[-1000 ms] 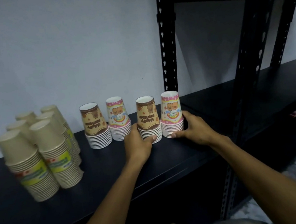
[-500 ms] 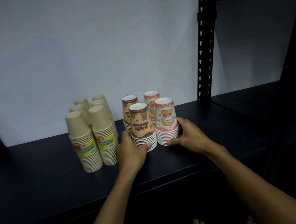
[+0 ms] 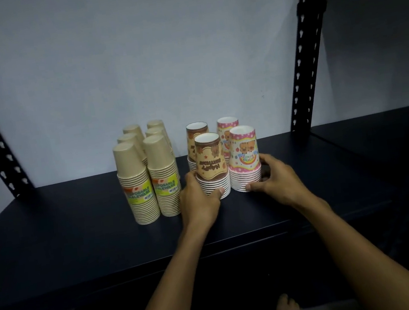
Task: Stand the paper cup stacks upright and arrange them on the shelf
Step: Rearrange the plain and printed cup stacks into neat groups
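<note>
Left hand (image 3: 200, 199): wrapped around the base of the brown bear-print paper cup stack (image 3: 211, 165), thumb in front.
Right hand (image 3: 277, 181): cupped on the pink bear-print paper cup stack (image 3: 245, 160), steadying it.
Why: likely pressing both front stacks together, just before two matching stacks behind.
Neighbours: plain kraft cup stacks (image 3: 148, 172) stand left on the black metal shelf (image 3: 79, 239).

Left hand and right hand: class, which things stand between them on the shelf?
In the head view, the front brown cup stack and front pink cup stack stand side by side between the left hand and right hand.
</note>
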